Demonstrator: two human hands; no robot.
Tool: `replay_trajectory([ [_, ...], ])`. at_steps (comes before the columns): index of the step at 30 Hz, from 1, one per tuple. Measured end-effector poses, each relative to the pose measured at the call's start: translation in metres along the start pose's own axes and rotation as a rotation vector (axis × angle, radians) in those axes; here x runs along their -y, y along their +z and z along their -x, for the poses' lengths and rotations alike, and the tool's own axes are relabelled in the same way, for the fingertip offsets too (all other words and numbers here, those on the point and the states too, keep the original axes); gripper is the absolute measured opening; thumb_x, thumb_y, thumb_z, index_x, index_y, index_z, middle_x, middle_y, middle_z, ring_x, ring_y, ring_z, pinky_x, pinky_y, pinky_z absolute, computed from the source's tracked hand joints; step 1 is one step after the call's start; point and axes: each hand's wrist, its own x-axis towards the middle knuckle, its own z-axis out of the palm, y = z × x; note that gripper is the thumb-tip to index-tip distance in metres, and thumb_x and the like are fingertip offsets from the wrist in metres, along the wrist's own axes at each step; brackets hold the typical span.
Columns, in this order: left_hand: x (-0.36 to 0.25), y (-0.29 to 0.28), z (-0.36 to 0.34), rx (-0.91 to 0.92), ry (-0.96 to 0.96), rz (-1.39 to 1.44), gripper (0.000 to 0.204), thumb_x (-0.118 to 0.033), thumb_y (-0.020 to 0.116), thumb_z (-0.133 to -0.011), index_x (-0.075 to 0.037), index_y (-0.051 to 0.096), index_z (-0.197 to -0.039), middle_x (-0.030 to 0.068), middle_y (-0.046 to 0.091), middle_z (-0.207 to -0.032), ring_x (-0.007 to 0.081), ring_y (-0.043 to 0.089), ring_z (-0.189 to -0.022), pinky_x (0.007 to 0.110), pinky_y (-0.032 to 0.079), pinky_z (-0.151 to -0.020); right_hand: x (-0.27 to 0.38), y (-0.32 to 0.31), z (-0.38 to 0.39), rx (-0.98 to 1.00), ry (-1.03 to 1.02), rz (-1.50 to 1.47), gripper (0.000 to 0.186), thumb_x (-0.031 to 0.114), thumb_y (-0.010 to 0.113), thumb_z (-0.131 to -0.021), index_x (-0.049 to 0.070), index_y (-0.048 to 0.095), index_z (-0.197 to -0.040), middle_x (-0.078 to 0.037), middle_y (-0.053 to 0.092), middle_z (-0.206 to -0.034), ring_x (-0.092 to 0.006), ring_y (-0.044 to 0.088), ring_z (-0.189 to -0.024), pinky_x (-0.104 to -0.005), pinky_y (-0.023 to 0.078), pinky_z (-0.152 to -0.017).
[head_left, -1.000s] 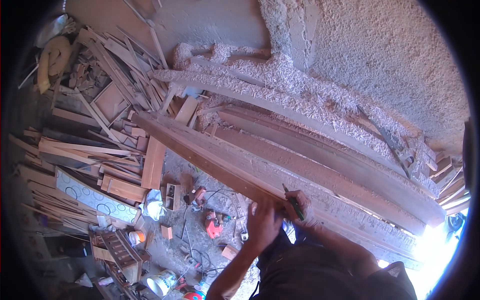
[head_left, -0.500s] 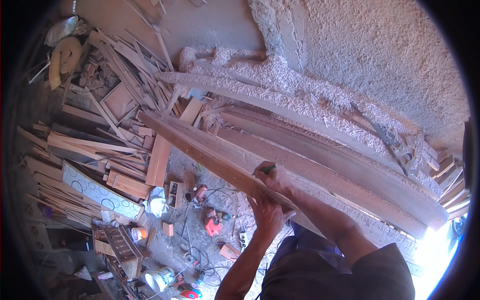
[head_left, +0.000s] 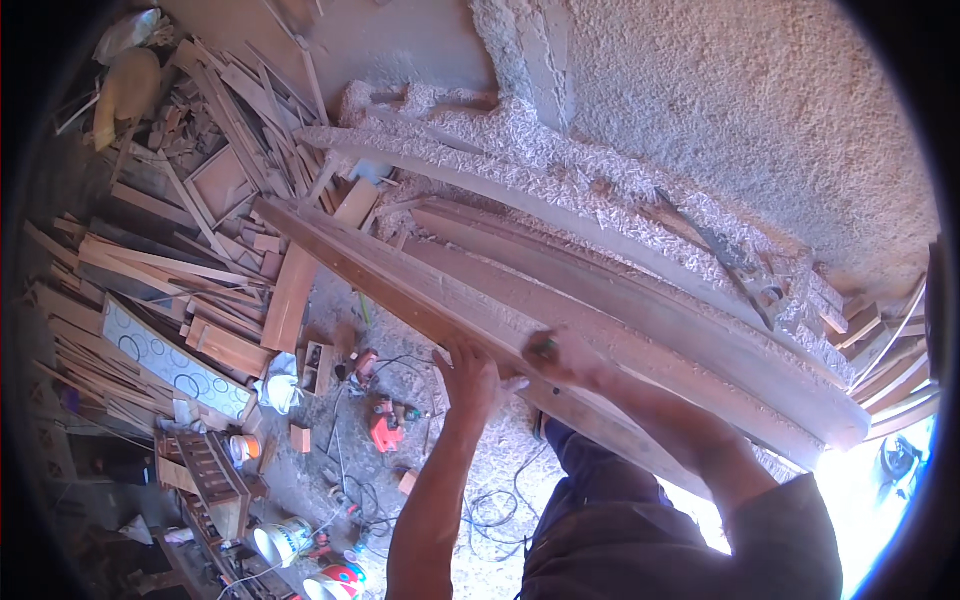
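A long wooden beam (head_left: 400, 270) runs slantwise in front of me, its smooth brown side turned toward me. My left hand (head_left: 474, 382) lies against this side near the middle of the beam, fingers stretched and apart, thumb pointing right. Just to its right, my right hand (head_left: 560, 357) is closed around a slim green pen (head_left: 545, 347) above the beam's upper face. Motion blurs this hand, so I cannot tell whether the pen's tip touches the wood. A small dark spot shows on the beam's side below the right hand.
Beyond the beam lie more long timbers (head_left: 600, 290) and heaped wood shavings (head_left: 540, 150) along a rough wall (head_left: 720, 120). Offcuts (head_left: 180, 270) pile up on the left. A red power tool (head_left: 385, 425), cables, and a white bucket (head_left: 285, 540) are on the floor below.
My left hand has slid left along the beam, away from the right hand. My right hand, still holding the pen, has shifted slightly right. The whole view has shifted a little.
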Motion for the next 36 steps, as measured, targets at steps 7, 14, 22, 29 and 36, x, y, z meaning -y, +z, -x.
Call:
replay_trajectory([
  [7, -0.009, -0.011, -0.001, 0.037, -0.038, 0.151, 0.107, -0.059, 0.079, -0.069, 0.003, 0.038, -0.146, 0.0308, 0.033, -0.151, 0.0421, 0.024, -0.146, 0.068, 0.012, -0.115, 0.037, -0.14, 0.278, -0.026, 0.335, 0.064, 0.009, 0.01, 0.072, -0.083, 0.005, 0.074, -0.091, -0.013, 0.073, -0.086, -0.025, 0.072, -0.075, -0.0354, 0.057, -0.067],
  [14, -0.003, -0.004, -0.013, 0.164, -0.036, 0.076, 0.113, -0.062, 0.073, -0.074, 0.014, 0.029, -0.145, 0.0336, 0.023, -0.155, 0.0427, 0.017, -0.148, 0.066, 0.012, -0.116, 0.01, -0.167, 0.422, -0.328, 0.196, 0.256, 0.009, 0.006, 0.071, -0.086, 0.0, 0.071, -0.093, -0.015, 0.072, -0.091, -0.024, 0.072, -0.076, -0.0355, 0.059, -0.067],
  [22, -0.008, -0.01, -0.005, 0.037, 0.064, 0.267, 0.07, -0.04, 0.078, -0.072, 0.011, 0.06, -0.117, 0.0312, 0.064, -0.114, 0.045, 0.061, -0.111, 0.047, 0.046, -0.098, 0.001, -0.137, 0.425, -0.572, 0.382, 0.071, 0.024, 0.009, 0.064, -0.091, 0.006, 0.066, -0.115, -0.014, 0.067, -0.107, -0.0336, 0.068, -0.095, -0.0414, 0.056, -0.079],
  [29, -0.052, -0.031, 0.022, 0.098, -0.097, 0.292, 0.076, -0.037, 0.073, -0.081, 0.008, 0.047, -0.136, 0.0316, 0.057, -0.129, 0.0423, 0.054, -0.124, 0.046, 0.042, -0.102, -0.017, -0.13, 0.442, -0.679, 0.277, 0.015, 0.024, 0.009, 0.064, -0.09, 0.005, 0.066, -0.114, -0.014, 0.067, -0.104, -0.0341, 0.068, -0.095, -0.0411, 0.056, -0.08],
  [36, -0.24, 0.002, 0.183, -0.212, 0.354, 0.182, 0.064, -0.033, 0.07, -0.089, 0.008, 0.052, -0.134, 0.0305, 0.049, -0.139, 0.0444, 0.047, -0.13, 0.049, 0.036, -0.11, -0.024, -0.131, 0.447, -0.687, 0.292, -0.1, 0.027, 0.01, 0.063, -0.09, 0.006, 0.063, -0.117, -0.015, 0.068, -0.108, -0.0328, 0.069, -0.098, -0.0388, 0.056, -0.082],
])
